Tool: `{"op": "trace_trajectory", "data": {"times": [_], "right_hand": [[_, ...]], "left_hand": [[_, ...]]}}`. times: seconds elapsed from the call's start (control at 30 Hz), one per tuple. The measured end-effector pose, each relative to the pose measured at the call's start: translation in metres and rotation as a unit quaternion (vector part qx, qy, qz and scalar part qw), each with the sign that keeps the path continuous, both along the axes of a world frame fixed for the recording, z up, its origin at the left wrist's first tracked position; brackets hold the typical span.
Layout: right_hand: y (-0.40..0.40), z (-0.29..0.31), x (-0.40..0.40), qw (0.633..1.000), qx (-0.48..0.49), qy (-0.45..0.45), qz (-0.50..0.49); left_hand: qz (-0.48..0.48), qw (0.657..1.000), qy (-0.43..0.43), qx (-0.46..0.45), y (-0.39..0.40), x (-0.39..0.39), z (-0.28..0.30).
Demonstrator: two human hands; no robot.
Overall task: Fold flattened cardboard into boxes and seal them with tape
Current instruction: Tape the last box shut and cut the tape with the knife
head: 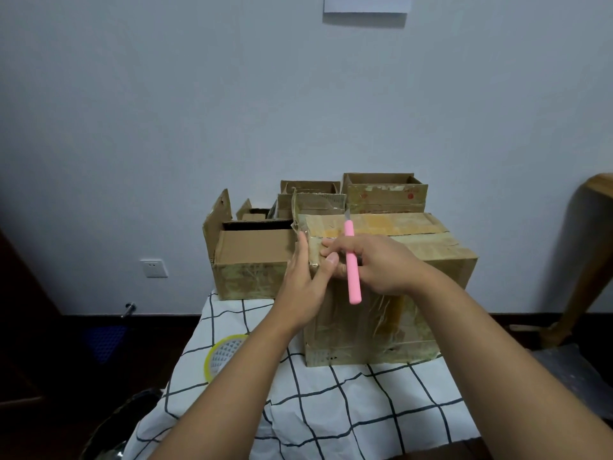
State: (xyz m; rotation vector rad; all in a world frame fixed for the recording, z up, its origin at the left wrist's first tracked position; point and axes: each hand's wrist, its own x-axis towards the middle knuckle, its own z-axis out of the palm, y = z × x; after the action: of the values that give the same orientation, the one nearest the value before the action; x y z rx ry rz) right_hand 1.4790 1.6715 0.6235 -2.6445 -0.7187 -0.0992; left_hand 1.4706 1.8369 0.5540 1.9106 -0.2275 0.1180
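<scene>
On the checked cloth (331, 410), left hand (300, 290) presses the taped, worn box (381, 293) flat-fingered; right hand (374, 263) grips a pink knife (352, 270).

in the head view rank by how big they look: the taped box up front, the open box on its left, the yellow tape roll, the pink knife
1. taped box
2. open box, though it sits farther back, so the gap is unsure
3. yellow tape roll, partly hidden by the left arm
4. pink knife, longer but much thinner than the roll
</scene>
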Motion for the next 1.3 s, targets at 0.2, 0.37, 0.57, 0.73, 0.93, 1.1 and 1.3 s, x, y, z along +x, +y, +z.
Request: {"op": "trace_trajectory", "data": {"times": [0.2, 0.37, 0.57, 0.73, 0.93, 1.1, 1.3], "right_hand": [[0.001, 0.002, -0.001, 1.000, 0.002, 0.008, 0.002], [0.000, 0.010, -0.002, 0.998, 0.025, 0.050, 0.015], [0.002, 0.031, 0.003, 0.995, 0.034, 0.087, 0.019], [0.003, 0.027, 0.010, 0.997, 0.047, 0.057, 0.011], [0.000, 0.016, 0.010, 0.992, 0.112, 0.065, 0.013], [0.001, 0.016, 0.010, 0.989, 0.123, 0.077, 0.018], [0.001, 0.016, 0.009, 0.988, 0.127, 0.079, 0.022]], "left_hand": [[-0.002, 0.999, 0.004, 0.041, 0.001, -0.007, 0.004], [0.006, 0.996, -0.025, 0.088, 0.009, 0.000, 0.013], [0.027, 0.998, -0.036, 0.053, 0.018, 0.044, 0.036], [-0.024, 0.997, 0.061, 0.032, 0.013, 0.066, 0.031], [-0.033, 0.995, 0.089, -0.043, 0.011, 0.072, 0.020], [-0.016, 0.997, 0.068, -0.027, 0.013, 0.075, 0.020], [0.083, 0.993, 0.050, -0.068, 0.017, 0.092, 0.033]]}}
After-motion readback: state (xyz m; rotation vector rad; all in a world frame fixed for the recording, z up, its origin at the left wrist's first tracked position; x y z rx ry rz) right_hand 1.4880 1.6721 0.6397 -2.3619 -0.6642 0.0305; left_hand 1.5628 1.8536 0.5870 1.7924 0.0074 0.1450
